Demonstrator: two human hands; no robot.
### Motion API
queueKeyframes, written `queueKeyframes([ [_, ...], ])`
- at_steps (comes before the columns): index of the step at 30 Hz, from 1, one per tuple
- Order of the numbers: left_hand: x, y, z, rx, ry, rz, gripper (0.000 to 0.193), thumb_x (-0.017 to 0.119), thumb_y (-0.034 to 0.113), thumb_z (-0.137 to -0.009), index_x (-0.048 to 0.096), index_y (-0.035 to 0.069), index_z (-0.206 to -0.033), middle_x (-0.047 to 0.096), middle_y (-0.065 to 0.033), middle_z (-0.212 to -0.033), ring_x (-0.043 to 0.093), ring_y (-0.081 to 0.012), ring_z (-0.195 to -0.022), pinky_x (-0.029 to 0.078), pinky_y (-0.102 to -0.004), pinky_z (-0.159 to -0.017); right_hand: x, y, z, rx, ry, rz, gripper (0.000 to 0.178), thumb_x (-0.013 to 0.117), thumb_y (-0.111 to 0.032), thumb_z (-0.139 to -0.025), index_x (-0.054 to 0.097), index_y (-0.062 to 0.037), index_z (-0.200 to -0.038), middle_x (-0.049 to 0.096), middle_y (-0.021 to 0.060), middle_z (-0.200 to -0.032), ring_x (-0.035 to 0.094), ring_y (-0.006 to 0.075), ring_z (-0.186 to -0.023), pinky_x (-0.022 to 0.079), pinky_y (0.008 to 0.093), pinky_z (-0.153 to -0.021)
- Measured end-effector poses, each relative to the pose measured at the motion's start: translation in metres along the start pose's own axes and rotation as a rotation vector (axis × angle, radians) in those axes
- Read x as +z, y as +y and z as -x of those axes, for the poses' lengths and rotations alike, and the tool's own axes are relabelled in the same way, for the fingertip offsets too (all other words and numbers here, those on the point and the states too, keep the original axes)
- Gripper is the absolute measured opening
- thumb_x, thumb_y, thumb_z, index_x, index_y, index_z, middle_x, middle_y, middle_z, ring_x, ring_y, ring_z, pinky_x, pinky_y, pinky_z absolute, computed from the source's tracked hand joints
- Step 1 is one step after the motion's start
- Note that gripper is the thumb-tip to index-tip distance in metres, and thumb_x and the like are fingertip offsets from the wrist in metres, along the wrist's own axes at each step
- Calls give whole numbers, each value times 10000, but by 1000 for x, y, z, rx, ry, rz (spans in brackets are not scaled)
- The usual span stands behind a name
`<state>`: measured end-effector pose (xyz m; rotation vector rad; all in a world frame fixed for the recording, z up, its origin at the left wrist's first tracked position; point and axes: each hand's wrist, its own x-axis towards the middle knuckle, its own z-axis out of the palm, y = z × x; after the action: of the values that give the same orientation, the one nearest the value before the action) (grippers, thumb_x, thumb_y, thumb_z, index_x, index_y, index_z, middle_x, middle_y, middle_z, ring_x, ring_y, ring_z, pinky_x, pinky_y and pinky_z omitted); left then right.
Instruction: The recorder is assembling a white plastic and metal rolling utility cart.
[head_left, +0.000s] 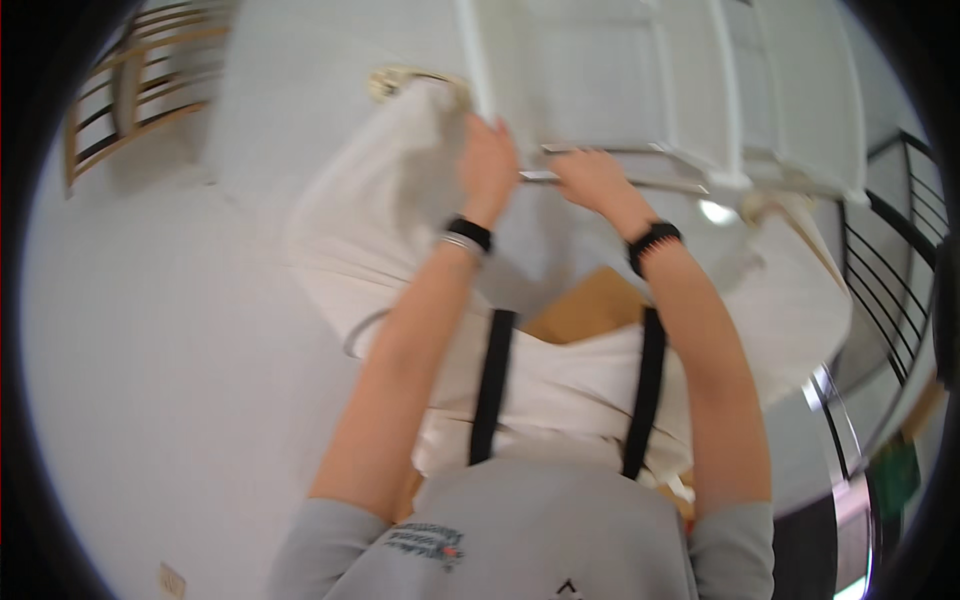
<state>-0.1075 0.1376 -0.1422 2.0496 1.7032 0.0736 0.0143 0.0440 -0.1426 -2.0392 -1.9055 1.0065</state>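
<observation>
Position: the white rack (700, 75) is in front of me, at the top of the view, with its near edge between my feet. Two metal rods run along that edge, an upper rod (625, 149) and a lower rod (670, 185).

Finger state: my right fingers (590, 163) are curled over the lower rod. My left fingers (482, 132) lie at the lower end of the left-hand upright, beside the rod's end; blur hides their grip, and I cannot tell whether they pinch.

Hazard 1, skewed rod: my fingers sit close together at the left part, and the far right has no hand on it. Uneven force could cock the rod.

Hazard 2, pinching: a sudden shift between rod and upright could trap my left fingertips.

Hazard 3, tipping: I cannot tell how firmly the rack bears on the pale floor (150, 350). A hard pull could tilt it toward my shins or onto my left shoe (395, 83), near the left-hand upright.

Hazard 4, snagging: my right wristband (655, 243) could catch on the rod if the wrist drops.
</observation>
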Motion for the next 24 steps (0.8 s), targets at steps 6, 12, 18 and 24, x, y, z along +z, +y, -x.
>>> queueKeyframes([
  [6, -7, 12, 16, -43, -104, -39, 356, 408, 258, -888, 405, -42, -1082, 569, -269, -838, 558, -427, -737, 443, -491, -657, -12, -4, 4, 191, -265, -126, 243, 565, -221, -630, 646, -22, -743, 614, 207, -783, 598, 352, -764, 490, 429, -671],
  [12, 0, -3, 13, 2, -101, -52, 394, 417, 344, -879, 422, -22, -1025, 581, -264, -729, 568, -428, -662, 446, -500, -578, 1, -1, -24, 132, -558, -225, 302, 595, -297, -631, 617, 3, -613, 587, 169, -560, 596, 302, -566, 486, 386, -582],
  [18, -5, -17, 3, 54, -108, 29, 369, 375, 369, -897, 373, 13, -994, 562, -264, -648, 541, -454, -623, 417, -532, -556, 4, -20, -16, 201, -264, -121, 204, 514, -143, -683, 640, -1, -755, 628, 199, -822, 616, 340, -784, 491, 437, -687],
  [24, 1, -9, 2, 91, -73, 58, 332, 363, 346, -905, 362, 18, -957, 565, -248, -648, 543, -447, -633, 416, -522, -554, -3, -24, -8, 191, -224, -7, 164, 523, -130, -682, 636, -21, -725, 631, 179, -765, 623, 331, -716, 496, 417, -637],
])
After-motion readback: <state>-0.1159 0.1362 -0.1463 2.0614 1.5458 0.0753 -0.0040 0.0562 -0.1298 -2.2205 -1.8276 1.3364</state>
